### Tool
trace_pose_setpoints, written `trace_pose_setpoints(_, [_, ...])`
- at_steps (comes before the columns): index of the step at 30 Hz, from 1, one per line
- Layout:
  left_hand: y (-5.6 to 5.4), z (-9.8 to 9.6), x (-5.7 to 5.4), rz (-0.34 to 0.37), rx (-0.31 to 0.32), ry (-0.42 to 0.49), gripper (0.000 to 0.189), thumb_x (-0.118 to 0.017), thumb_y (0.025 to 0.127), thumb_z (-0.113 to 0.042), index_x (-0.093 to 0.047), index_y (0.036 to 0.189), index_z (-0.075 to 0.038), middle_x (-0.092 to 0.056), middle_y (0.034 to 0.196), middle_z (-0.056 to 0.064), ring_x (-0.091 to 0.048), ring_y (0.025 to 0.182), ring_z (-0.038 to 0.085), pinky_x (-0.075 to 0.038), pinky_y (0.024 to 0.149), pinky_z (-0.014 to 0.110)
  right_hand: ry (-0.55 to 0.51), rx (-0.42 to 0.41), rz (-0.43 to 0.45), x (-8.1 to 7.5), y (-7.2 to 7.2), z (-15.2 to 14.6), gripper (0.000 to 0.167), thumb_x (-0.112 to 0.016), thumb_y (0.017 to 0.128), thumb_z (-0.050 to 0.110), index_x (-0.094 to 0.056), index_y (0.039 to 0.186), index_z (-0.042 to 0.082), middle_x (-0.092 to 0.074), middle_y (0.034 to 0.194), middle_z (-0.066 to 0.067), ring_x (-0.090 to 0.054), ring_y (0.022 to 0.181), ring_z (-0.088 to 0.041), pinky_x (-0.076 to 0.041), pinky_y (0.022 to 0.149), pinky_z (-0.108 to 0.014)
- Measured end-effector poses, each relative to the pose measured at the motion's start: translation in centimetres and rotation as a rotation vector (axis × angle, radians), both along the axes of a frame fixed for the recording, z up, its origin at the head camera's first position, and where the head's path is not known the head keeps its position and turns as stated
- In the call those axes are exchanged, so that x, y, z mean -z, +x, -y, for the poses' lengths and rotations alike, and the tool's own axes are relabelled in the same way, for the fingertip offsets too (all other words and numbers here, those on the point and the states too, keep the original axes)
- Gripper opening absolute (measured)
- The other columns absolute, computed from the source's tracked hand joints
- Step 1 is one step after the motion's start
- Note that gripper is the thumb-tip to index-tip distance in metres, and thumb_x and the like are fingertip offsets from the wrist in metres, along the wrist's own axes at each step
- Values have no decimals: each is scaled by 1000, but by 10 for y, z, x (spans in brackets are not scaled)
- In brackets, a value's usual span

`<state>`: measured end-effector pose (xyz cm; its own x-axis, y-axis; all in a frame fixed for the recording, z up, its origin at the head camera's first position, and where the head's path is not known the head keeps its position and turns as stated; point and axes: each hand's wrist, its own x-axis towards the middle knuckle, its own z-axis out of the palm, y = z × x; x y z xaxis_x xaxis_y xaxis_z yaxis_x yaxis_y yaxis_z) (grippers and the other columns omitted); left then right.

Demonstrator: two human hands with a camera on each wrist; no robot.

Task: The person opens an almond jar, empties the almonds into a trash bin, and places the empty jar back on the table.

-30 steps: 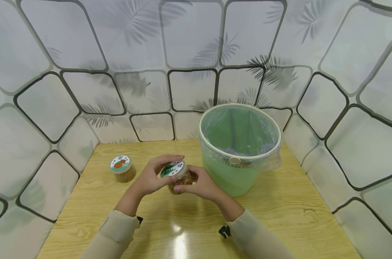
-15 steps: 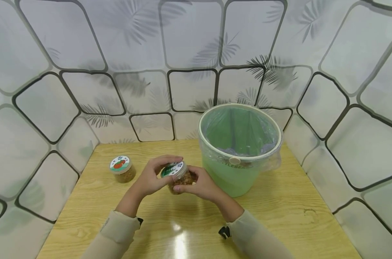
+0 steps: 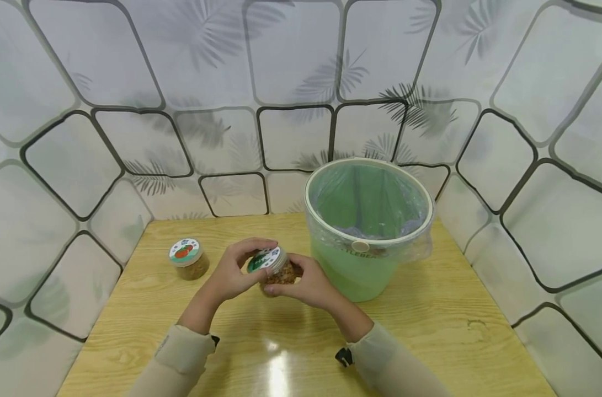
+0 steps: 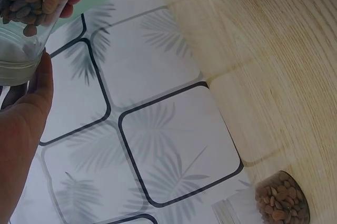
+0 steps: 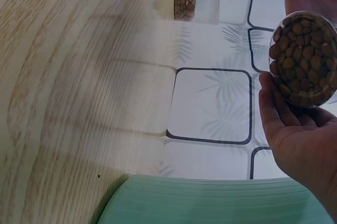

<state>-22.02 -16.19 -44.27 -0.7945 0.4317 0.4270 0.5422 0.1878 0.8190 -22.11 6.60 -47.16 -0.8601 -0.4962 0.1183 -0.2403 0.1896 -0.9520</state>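
Between both hands a clear jar of brown nuts, almond-like in shape, is held tilted above the table. My left hand grips its white lid with a green picture, thumb in front and fingers behind. My right hand holds the jar's body from the right side. Seen from the right wrist, the jar's round base is full of nuts; the left wrist view shows a gap below the lid. A second lidded jar, with a red tomato picture on its lid, stands to the left.
Right of the hands stands a light green bucket with a clear plastic liner folded over its pale rim. The wooden table is enclosed at the back and sides by patterned cloth walls.
My left fingertips have shifted slightly left around the lid, and the jar has moved very little. The second jar and the bucket are where they were.
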Motion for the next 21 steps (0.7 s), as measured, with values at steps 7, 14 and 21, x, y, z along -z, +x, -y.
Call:
trace_pose_setpoints(7, [1,0,0,6,-34,-21,42,-78,95,-5,-71,136,-11,-68,141,10,-67,122,22,-56,106,35,14,26,-27,-2,3,1,53,-92,85,38,-71,133,28,-73,126,6,-69,112,-14,-60,94,-35])
trace_pose_setpoints(14, [3,-2,-1,7,-76,-36,40,-80,95,-10,-72,134,-14,-70,138,7,-68,122,23,-55,108,52,2,49,-48,0,3,2,57,-93,83,36,-70,134,27,-73,126,6,-70,112,-14,-60,94,-34])
trace_pose_setpoints(21, [3,-3,0,35,-127,-65,39,-81,96,-16,-73,134,-18,-70,139,5,-67,125,27,-51,110,63,0,59,-59,3,4,2,57,-93,83,39,-70,134,28,-73,127,7,-70,113,-13,-61,93,-33])
